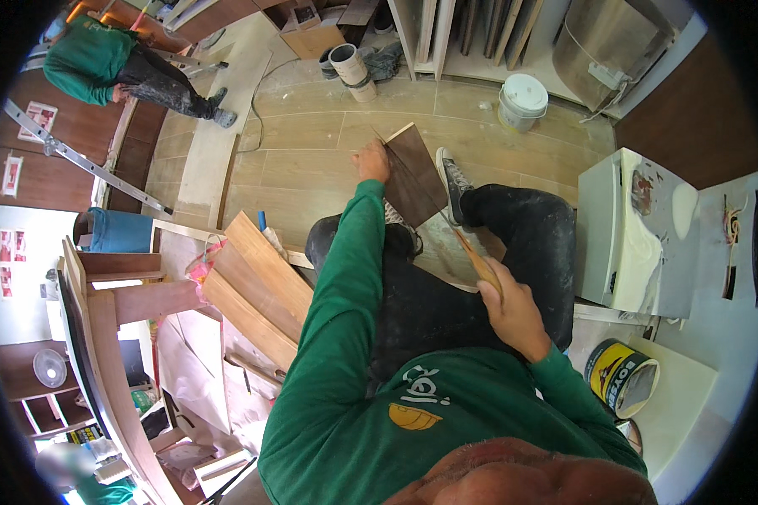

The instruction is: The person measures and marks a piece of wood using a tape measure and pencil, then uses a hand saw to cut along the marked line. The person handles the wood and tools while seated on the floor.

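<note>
A dark brown flat board (414, 172) is held at a tilt between my feet, a pale edge showing along its top. My left hand (372, 161) is closed on the board's left edge. In my right hand (514, 310), closed around its wooden handle, is a handsaw (478, 263). Its thin blade, seen nearly edge-on, runs away from me across the board. Whether the blade's teeth touch the wood I cannot tell.
A white lidded bucket (523, 102) stands ahead on the right, beyond a white cabinet (600, 231). Wood planks (261, 261) lie to my left, near a ladder (88, 160). Far left, another person in green (101, 63) stands bent. A yellow-and-black bucket (621, 377) is at right.
</note>
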`<state>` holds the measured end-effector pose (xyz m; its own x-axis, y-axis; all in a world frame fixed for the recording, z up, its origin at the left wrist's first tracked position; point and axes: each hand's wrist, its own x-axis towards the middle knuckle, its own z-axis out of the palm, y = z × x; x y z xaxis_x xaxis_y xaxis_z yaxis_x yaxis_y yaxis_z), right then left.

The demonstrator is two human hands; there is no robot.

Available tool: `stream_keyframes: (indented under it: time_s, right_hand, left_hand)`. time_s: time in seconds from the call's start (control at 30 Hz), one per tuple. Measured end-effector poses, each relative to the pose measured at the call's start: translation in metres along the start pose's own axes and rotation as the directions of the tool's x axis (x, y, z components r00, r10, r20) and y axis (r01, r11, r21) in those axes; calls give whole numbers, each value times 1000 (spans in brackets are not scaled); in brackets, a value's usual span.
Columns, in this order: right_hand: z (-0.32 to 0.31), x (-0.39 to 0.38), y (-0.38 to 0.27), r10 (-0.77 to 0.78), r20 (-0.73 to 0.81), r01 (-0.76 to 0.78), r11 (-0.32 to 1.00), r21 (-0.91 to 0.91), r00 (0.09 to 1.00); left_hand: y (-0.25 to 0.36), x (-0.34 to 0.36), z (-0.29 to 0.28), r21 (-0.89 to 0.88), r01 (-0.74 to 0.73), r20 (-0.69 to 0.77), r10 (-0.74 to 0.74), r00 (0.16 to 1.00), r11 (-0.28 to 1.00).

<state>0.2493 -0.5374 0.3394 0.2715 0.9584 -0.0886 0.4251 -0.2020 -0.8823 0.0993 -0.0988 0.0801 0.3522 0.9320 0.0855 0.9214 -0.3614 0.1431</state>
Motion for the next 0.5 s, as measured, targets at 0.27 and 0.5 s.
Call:
stream_keyframes:
  time_s: [0.27,0.5]
  right_hand:
    - [13,100,-6,-55,124,64,995,-73,991]
    - [26,67,0,-103,30,104,994,-37,994]
  left_hand:
    - [-24,-4,-19,-117,259,218,-230,948,959]
    - [-7,-3,-7,-150,81,64,-72,995,985]
